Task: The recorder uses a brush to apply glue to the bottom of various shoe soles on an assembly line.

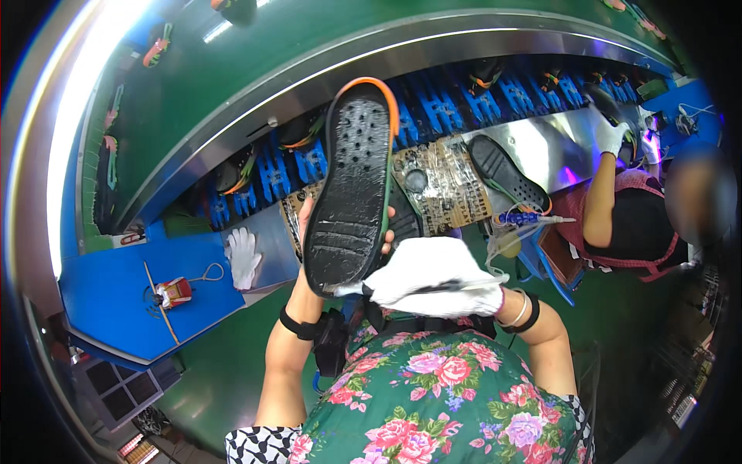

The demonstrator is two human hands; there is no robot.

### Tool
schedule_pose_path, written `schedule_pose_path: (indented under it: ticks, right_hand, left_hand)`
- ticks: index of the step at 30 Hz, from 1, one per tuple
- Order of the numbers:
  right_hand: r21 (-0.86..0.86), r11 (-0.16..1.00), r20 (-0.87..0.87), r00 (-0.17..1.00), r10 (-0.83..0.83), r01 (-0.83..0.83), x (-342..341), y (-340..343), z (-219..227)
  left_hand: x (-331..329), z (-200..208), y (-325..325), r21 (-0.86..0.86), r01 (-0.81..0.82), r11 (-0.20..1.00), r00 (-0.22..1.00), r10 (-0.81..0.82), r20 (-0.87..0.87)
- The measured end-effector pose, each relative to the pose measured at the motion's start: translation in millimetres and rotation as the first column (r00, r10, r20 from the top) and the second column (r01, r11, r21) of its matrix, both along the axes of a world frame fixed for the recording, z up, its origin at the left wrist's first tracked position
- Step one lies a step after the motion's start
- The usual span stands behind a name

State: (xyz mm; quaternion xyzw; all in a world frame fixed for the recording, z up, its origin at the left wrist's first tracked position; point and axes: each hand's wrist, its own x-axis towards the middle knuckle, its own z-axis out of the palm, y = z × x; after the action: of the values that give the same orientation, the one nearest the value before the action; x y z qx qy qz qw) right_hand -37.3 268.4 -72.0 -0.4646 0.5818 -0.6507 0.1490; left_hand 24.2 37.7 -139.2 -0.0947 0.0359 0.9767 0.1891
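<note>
My bare left hand (388, 232) is wrapped round a black shoe sole (348, 185) from behind, with fingers showing at both edges. The sole is held upright, its inner face toward me, wet and shiny, with holes at the upper end and an orange and green rim. My right hand (437, 278), in a white glove, is closed on a brush (354, 288), whose pale tip touches the sole's lower end. Most of the brush's handle is hidden by the glove. Behind the held sole, another black sole (407, 213) lies partly hidden on a taped cardboard sheet (444, 182).
Another sole (506, 174) lies right on the metal bench. A blue-nozzled applicator bottle (518, 219) is near it. Behind runs a conveyor with blue racks (440, 112) carrying shoes. Left are a white glove (243, 257) and a blue table (108, 286). A co-worker (630, 209) works at right.
</note>
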Motion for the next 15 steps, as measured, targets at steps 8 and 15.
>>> schedule_pose_path:
  ticks: [8, 15]
  right_hand:
    - [-0.155, 0.889, 0.763, 0.624, -0.169, 0.430, -6, 30, -14]
    - [-0.019, 0.901, 0.884, 0.429, -0.188, 0.434, -3, 30, -77]
  left_hand:
    - [39, 25, -40, 0.139, -0.165, 0.976, 0.885, 0.209, -0.416]
    - [54, 50, -60, 0.266, -0.212, 0.940, 0.824, 0.318, -0.469]
